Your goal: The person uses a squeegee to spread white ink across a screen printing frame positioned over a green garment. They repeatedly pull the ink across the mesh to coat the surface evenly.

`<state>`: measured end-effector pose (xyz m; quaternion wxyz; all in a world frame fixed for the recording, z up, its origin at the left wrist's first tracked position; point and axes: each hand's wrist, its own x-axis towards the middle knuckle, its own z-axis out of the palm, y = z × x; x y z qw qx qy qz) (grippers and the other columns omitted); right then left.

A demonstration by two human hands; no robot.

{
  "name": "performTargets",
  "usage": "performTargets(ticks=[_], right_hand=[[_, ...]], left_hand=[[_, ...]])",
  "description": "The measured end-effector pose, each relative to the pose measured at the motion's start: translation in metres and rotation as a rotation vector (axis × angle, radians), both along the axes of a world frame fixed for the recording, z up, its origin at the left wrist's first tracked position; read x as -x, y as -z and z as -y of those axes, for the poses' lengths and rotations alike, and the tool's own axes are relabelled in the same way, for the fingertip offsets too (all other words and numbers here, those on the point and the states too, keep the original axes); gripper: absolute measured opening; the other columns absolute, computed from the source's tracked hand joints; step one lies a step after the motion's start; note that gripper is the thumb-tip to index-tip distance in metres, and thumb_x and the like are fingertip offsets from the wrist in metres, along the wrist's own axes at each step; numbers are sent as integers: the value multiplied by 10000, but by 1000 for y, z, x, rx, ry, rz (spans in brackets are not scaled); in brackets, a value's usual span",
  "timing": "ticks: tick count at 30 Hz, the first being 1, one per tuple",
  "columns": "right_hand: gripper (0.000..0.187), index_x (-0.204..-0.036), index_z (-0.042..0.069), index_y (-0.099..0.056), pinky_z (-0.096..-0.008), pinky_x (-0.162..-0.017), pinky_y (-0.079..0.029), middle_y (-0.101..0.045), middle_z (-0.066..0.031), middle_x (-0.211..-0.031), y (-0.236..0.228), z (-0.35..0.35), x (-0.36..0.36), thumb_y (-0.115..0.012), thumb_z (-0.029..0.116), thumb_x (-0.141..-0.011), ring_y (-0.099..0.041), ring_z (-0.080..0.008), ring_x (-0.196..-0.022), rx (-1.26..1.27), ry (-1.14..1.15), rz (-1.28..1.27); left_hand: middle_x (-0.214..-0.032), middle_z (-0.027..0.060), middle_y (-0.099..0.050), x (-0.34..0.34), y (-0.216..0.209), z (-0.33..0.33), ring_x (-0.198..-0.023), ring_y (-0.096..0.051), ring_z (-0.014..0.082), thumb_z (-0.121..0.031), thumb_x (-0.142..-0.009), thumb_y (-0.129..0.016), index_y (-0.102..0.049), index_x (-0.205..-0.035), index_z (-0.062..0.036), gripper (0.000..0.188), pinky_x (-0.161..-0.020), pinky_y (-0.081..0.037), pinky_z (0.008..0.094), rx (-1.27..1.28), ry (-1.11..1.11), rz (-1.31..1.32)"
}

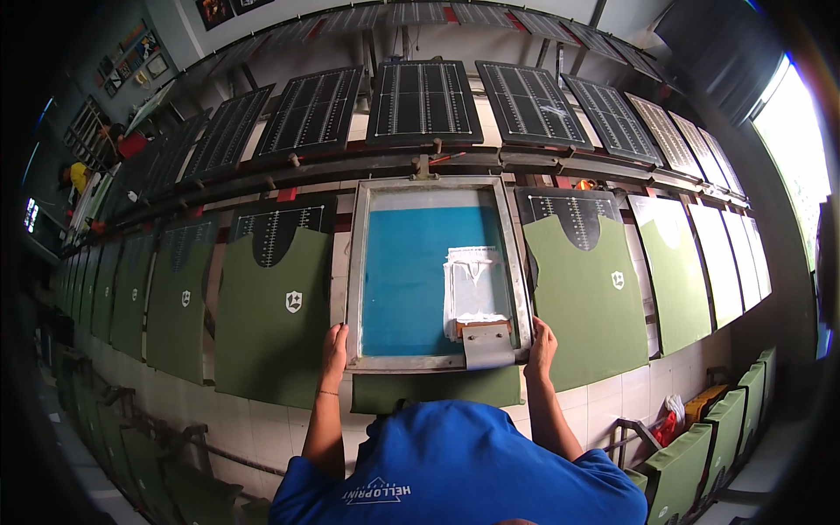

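A screen printing frame (357, 289) with blue mesh (402, 271) lies over a green shirt piece (437, 391), most of which it hides. My left hand (334, 354) grips the frame's near left corner. At the near right corner my right hand (542, 348) holds the opposite side, fingers partly hidden by the rim. White ink (473, 280) is spread over the right part of the mesh. A squeegee (488, 346) rests at the near end of that ink, its metal handle overlapping the frame's near bar. Neither hand touches it.
Green shirt pieces with small white prints lie on boards left (276, 332) and right (591, 306). Black marked boards (424, 101) stand in a row beyond a metal rail (332, 175). Behind me, another rack carries green pieces (678, 468). A red bag (669, 424) sits nearby.
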<state>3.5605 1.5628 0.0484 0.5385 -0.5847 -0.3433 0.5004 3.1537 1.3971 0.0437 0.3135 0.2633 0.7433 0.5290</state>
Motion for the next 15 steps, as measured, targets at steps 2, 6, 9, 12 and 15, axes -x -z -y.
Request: performTargets(ticks=[2, 6, 9, 12, 15], right_hand=[[385, -1111, -56, -683, -295, -915, -474, -694, -113, -1050, 3, 0, 2, -516, 273, -1002, -628, -185, -985, -2, 3, 58], [337, -1112, -60, -677, -288, -935, -467, -693, -117, -1051, 19, 1, 0, -489, 202, -1015, -626, -177, -1008, 5, 30, 117], [320, -1130, -38, -672, -305, -954, -459, -691, -126, -1087, 29, 0, 1, -480, 190, -1016, -627, -205, -1032, 4, 11, 251], [326, -1167, -7, -662, -330, -969, -451, -668, -143, -1138, 32, 1, 3, -476, 213, -1013, -617, -243, -1064, 10, -26, 391], [348, -1186, 11, -655, -350, -986, -440, -646, -141, -1145, 28, 4, 7, -467, 250, -1017, -602, -260, -1096, 10, -66, 514]], left_hand=[[-979, 51, -629, -1, 13, 5, -932, -565, 171, -375, -978, -515, -651, -1105, 11, 428, -867, -441, 303, -38, -116, 118], [-1144, 84, -662, -13, 4, -6, -1069, -591, 187, -389, -981, -468, -661, -1170, 11, 483, -956, -432, 325, -68, -299, 405], [-1101, 69, -675, -14, 20, -5, -1025, -607, 183, -389, -980, -454, -672, -1150, -9, 471, -931, -443, 330, -58, -393, 355], [-1026, 55, -689, -13, 29, -4, -956, -625, 168, -380, -977, -457, -690, -1093, -34, 433, -874, -457, 326, -33, -415, 323], [-1003, 53, -684, -12, 39, -2, -932, -622, 166, -367, -981, -453, -692, -1043, -47, 404, -852, -457, 322, -32, -422, 291]])
